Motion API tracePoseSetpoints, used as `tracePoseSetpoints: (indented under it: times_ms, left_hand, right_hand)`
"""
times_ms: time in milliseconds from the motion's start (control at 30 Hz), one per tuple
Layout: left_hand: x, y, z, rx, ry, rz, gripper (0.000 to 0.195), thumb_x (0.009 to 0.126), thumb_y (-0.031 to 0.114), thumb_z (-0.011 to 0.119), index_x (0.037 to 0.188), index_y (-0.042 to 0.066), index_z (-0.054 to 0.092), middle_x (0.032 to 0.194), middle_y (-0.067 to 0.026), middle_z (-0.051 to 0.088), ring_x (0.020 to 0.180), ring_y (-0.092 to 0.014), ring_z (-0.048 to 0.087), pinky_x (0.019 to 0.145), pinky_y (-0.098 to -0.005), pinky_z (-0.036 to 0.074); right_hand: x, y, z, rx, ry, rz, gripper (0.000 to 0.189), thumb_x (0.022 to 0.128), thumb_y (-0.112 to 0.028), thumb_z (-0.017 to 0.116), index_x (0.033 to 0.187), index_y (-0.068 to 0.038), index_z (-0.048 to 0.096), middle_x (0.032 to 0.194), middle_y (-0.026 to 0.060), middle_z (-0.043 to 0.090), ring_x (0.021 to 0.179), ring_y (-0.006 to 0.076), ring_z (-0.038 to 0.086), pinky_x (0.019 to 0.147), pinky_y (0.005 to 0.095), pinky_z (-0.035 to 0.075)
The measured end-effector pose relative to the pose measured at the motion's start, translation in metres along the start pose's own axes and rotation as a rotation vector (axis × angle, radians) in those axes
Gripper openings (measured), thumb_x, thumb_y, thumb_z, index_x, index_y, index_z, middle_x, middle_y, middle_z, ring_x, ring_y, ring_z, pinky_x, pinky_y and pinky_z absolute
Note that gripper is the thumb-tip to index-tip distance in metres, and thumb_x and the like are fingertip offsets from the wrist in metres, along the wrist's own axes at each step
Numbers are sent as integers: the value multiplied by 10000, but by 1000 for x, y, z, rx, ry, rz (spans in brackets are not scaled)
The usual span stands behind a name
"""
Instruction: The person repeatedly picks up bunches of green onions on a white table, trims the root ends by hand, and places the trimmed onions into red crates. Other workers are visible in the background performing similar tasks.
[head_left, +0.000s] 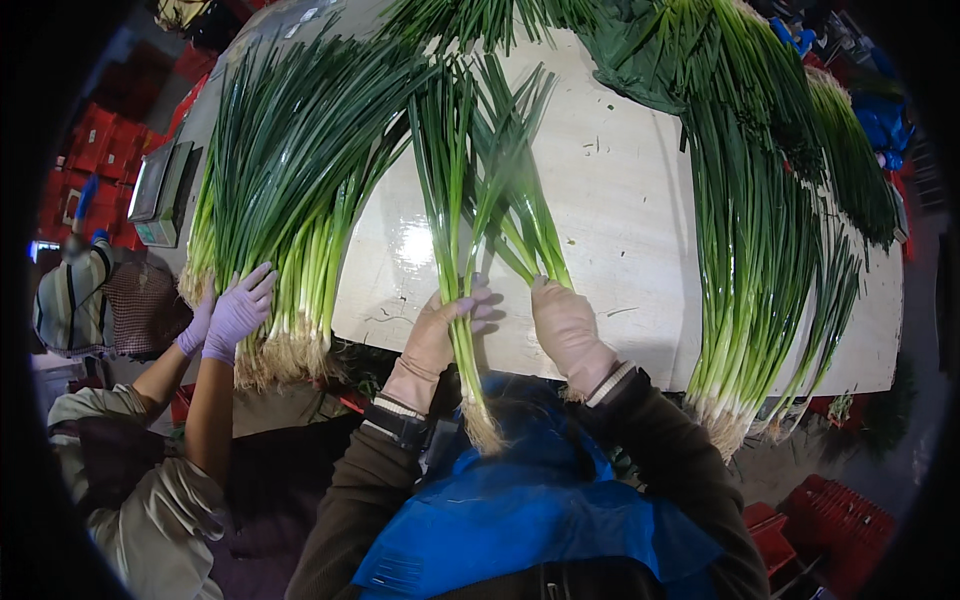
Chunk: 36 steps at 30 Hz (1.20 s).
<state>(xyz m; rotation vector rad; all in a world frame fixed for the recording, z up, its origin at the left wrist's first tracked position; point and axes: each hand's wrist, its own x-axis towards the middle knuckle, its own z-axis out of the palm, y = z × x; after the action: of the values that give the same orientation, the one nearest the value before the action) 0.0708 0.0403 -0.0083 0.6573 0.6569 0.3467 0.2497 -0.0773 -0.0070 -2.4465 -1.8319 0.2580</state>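
Note:
My left hand (450, 322), in a pale glove, is closed around a slim bunch of green allium stalks (445, 217). Its rooted white end hangs past the table edge toward me, and its leaves point away. My right hand (570, 326), gloved alike, grips a second small bunch of stalks (541, 225) just to the right. The leaves of the two bunches cross partly above the white tabletop (630, 247). My right fist hides most of the second bunch's lower part; a few roots show below the wrist.
A large heap of stalks (300, 172) lies left, touched by a co-worker's purple-gloved hands (240, 307). Another pile (750, 277) lies right, its roots over the edge. A scale (161, 191) stands at far left. Red crates (832, 532) sit on the floor at lower right.

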Motion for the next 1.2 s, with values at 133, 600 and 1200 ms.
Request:
tracePoseSetpoints:
  times_ms: [133,600,1200]
  left_hand:
    - [0,0,-6,-121,-18,29,522,923,90,584,1401,-47,424,1297,-199,560,1166,-352,588,1010,-463,499]
    - [28,-40,69,0,403,104,296,908,7,638,1190,-10,551,1050,-110,634,880,-201,637,785,-315,540]
    - [36,-6,165,1155,584,-224,1070,816,-11,671,1542,32,-115,1363,-229,451,1240,-312,526,1073,-333,451]
  right_hand:
    - [0,24,-23,942,-356,357,248,948,-75,520,1160,46,564,908,137,652,807,221,666,669,362,554]
    - [-143,89,-77,2150,48,6,294,824,-200,641,1004,33,624,854,203,662,786,298,683,707,386,580]
    - [-475,314,-95,452,616,1234,477,979,-132,540,1401,72,449,1385,202,542,1279,246,510,1070,333,373]
